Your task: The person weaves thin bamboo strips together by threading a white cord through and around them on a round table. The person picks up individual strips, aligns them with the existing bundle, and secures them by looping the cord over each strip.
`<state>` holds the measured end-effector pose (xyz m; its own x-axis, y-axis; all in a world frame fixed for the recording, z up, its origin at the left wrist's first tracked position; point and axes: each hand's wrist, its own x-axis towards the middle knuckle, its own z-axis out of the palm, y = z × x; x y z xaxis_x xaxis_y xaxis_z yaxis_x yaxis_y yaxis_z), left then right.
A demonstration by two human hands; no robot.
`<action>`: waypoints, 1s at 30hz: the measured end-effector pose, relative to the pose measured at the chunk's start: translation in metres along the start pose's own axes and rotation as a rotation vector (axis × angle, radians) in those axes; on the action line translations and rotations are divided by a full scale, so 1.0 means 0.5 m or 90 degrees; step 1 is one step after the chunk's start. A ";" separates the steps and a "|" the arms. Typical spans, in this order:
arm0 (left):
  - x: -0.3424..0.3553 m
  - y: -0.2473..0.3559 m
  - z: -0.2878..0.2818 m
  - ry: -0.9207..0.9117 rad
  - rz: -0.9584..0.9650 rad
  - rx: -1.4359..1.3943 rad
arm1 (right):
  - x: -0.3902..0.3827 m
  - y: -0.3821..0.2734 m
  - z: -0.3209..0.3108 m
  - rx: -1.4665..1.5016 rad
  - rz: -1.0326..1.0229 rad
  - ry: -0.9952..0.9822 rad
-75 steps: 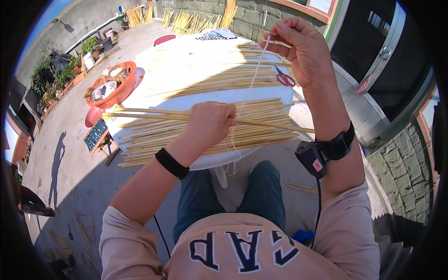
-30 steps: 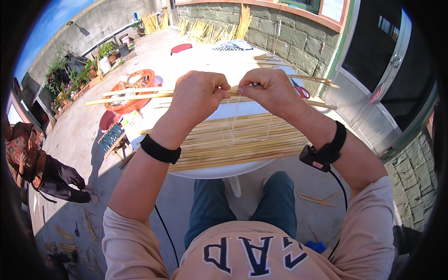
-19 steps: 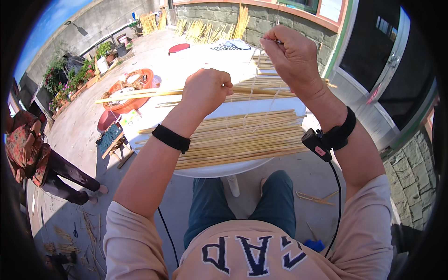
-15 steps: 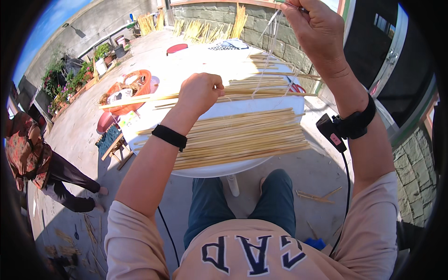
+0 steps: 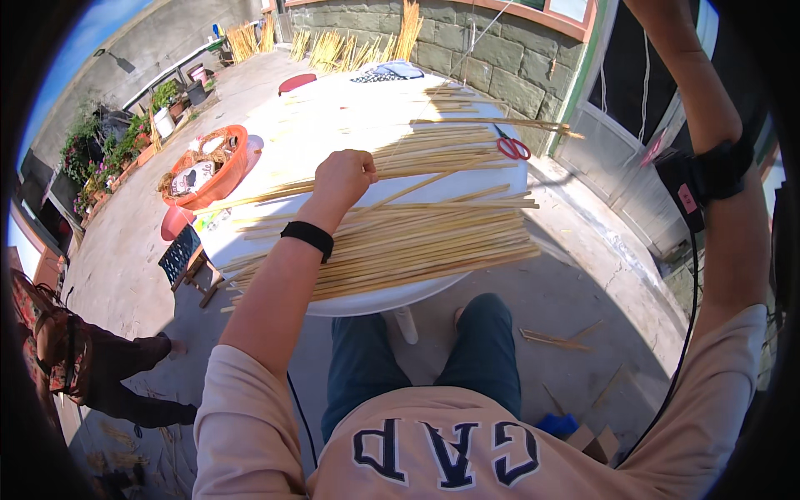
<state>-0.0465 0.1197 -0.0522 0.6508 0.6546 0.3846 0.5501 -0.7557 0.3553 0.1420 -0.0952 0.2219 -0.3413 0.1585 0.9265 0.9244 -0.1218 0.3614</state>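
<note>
My left hand (image 5: 345, 177) is closed above the white table (image 5: 383, 307), fingertips pinched together. A thin pale thread (image 5: 472, 50) slants from near those fingers to the upper edge of the picture. Beneath and in front of the hand lies a row of straight, peeled, straw-coloured stalks (image 5: 433, 250), side by side. More stalks (image 5: 450, 150) are spread loosely behind it. My right hand (image 5: 662, 12) is raised high at the upper right, mostly cut off by the picture's edge. Its fingers are out of sight.
Red-handled scissors (image 5: 512, 148) lie at the table's right side. An orange basin (image 5: 227, 182) with bundled things stands left, near a folding stool (image 5: 185, 258). Stalk bundles (image 5: 350, 52) lean on the far wall. Another person (image 5: 92, 350) is at the lower left.
My right hand has moved up and to the right, almost out of the picture, and the thread stretches upward. My left hand stays closed over the stalks. The view has shifted slightly.
</note>
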 end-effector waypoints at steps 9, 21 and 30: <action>-0.012 -0.061 0.071 -0.102 -0.091 -0.094 | -0.053 0.016 0.046 0.007 0.066 -0.074; -0.005 -0.098 0.095 -0.128 -0.098 -0.016 | -0.099 0.075 0.129 -0.012 0.054 -0.034; 0.016 -0.098 0.079 -0.235 -0.036 0.010 | -0.125 0.130 0.168 0.043 0.101 -0.067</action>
<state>-0.0477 0.1610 -0.1004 0.7624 0.6464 0.0309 0.5967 -0.7207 0.3529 0.2375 -0.0305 0.1785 -0.1740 0.2440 0.9541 0.9757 -0.0880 0.2004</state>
